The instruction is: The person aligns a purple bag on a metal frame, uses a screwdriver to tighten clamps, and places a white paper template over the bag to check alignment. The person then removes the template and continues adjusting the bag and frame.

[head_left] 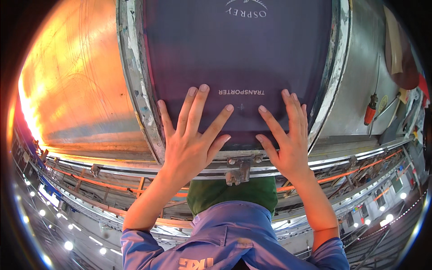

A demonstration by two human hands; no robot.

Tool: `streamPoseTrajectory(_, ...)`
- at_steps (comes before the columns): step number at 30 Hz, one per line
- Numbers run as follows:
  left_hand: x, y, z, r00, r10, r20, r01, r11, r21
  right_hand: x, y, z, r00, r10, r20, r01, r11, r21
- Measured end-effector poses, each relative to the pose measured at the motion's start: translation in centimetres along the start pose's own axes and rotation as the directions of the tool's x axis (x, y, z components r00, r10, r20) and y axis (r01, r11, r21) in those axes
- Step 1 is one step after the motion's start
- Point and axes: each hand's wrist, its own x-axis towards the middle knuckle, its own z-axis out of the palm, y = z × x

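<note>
A dark, smooth panel (238, 54) with white printed lettering lies inside a paint-stained metal frame (136, 60). My left hand (186, 139) rests on the near left part of the panel, fingers spread and palm down. Across from it, my right hand (290, 144) lies at the near right part, its thumb and forefinger apart from the other fingers. Neither hand holds anything. Between the two hands are a line of white lettering and a small faint cross mark. A metal bracket (238, 170) is fixed at the frame's near edge.
On the left is a metal tabletop (85, 85) in strong orange glare. A red-handled screwdriver (370, 110) lies on the right metal surface (351, 96), beside a thin metal tool (387, 108) and a brown rounded piece (407, 63). Rails run along the near table edge.
</note>
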Motion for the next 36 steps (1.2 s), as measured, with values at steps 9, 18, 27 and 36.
streamPoseTrajectory(9,0.0,0.7,-0.6,0.998,0.0,0.063,-0.002,1.0,0.028,-0.3,-0.6,0.5,0.999,0.039,0.022,-0.038,0.998,-0.051)
streamPoseTrajectory(18,0.2,0.7,-0.5,1.0,-0.004,-0.003,0.004,1.0,0.004,-0.9,0.2,-1.4,1.0,0.013,-0.023,-0.011,0.992,0.123)
streamPoseTrajectory(27,-5.8,1.6,1.1,0.975,-0.117,-0.191,0.099,0.99,-0.105,-10.9,14.3,-2.7,0.824,0.39,-0.41,-0.294,0.914,0.279)
streamPoseTrajectory(36,1.7,5.7,2.3,0.982,-0.009,-0.188,0.01,1.0,0.002,-12.4,14.4,-0.6,0.883,0.379,-0.277,-0.335,0.922,0.196)
